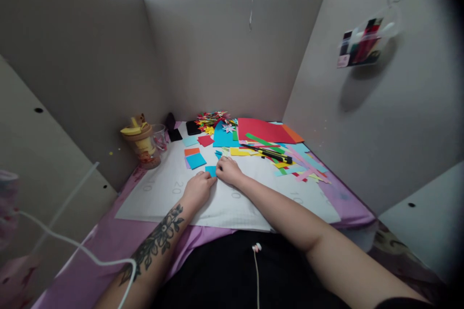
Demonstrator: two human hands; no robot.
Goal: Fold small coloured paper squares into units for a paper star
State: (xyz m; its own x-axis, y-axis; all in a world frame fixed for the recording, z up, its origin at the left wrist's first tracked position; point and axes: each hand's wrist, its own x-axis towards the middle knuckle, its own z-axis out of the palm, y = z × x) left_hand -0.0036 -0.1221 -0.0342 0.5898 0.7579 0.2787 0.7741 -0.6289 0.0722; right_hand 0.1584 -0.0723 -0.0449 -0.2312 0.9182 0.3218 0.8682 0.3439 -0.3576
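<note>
A small blue paper square [210, 170] lies on the white sheet [159, 205] in front of me, partly covered by my fingers. My left hand [197, 189] is closed at its lower left edge, with the fingertips on the paper. At its right edge my right hand [229, 172] pinches the paper, fingers curled in. Just beyond the right hand is a small folded blue paper piece [218, 154]. A stack of blue [196, 161] and orange squares [192, 151] sits to the upper left of the hands, near light blue [190, 141] and red squares [206, 140].
Folded paper stars [213, 119] are heaped at the back beside a black phone [193, 128]. Large red paper [263, 130], a yellow-black cutter knife [277, 155] and paper strips [308, 164] lie right. A yellow-lidded cup [139, 140] stands left. Grey panels [232, 58] enclose the table.
</note>
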